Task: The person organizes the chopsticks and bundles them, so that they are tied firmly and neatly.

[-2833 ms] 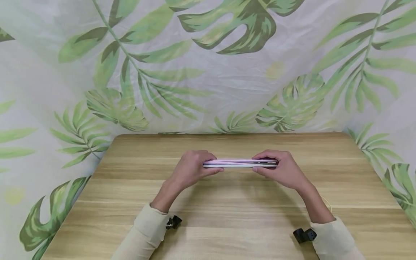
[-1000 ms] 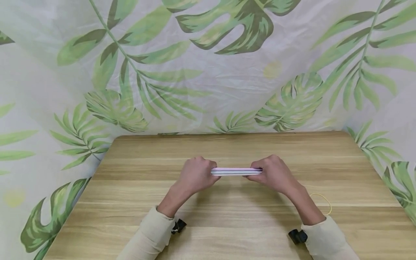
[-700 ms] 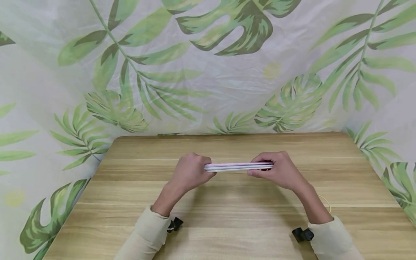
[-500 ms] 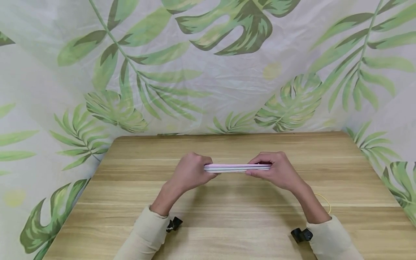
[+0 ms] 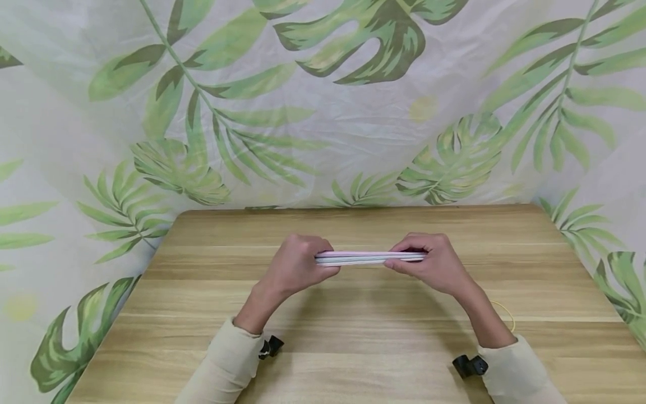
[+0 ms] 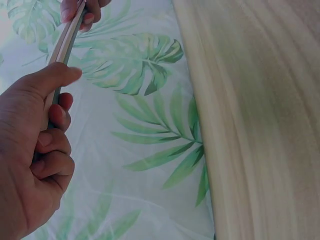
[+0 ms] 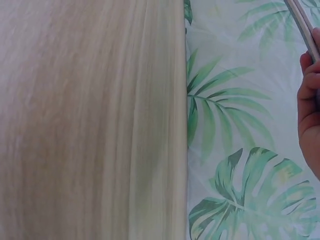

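Both hands hold up a thin flat stack (image 5: 360,257) over the table, its long edge facing the head camera. Its layers are pink on top and white and grey-green below; the broad faces are hidden. My left hand (image 5: 296,262) grips the left end, and in the left wrist view the left hand's (image 6: 37,135) thumb lies on one side with the fingers curled on the other. At the right end, my right hand (image 5: 429,261) pinches the stack between thumb and fingers. Only part of the right hand (image 7: 311,112) shows in the right wrist view, at the frame's edge.
The wooden table (image 5: 353,336) spreads below both hands, its back edge against a leaf-patterned cloth (image 5: 328,140). A thin yellow loop (image 5: 504,311) lies on the table beside the right forearm. Black wrist cameras (image 5: 470,366) sit at both cuffs.
The stack's layers were askew at the right end at first and now lie closer together. A second ago a shorter edge faced me with the hands nearer each other; since then the hands have spread apart.
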Demonstrator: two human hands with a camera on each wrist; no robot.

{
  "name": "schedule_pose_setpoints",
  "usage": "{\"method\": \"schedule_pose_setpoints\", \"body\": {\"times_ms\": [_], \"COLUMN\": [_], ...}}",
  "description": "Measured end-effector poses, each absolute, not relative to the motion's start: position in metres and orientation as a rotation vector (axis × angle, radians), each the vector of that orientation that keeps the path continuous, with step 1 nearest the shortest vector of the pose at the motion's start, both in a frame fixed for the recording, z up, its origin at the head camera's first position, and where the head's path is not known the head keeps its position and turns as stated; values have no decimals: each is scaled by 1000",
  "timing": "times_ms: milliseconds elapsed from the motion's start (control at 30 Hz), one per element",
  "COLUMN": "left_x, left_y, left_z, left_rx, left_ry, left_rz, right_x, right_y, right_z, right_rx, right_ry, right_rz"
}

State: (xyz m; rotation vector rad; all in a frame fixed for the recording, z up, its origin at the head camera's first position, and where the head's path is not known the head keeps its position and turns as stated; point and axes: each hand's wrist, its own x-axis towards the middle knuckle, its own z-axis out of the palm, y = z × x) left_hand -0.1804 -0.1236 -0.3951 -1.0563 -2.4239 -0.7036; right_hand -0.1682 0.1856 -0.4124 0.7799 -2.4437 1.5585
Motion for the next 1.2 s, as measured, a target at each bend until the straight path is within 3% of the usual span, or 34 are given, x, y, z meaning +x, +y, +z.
{"method": "schedule_pose_setpoints", "body": {"times_ms": [233,600,1200], "left_x": [-180,-176,-180], "left_y": [-128,-116,-117], "left_z": [-396,-402,-401], "left_rx": [-1005,-994,-956], "left_ry": [-2472,-2449,-2437], "left_rz": [-719,-760,-677], "right_x": [-168,-172,-173], "right_y": [187,179,179], "right_z": [-412,-416,-417], "right_rx": [797,882,856], "right_ry": [-2406,-1788,-1696], "right_rz": [1659,2216,2274]}}
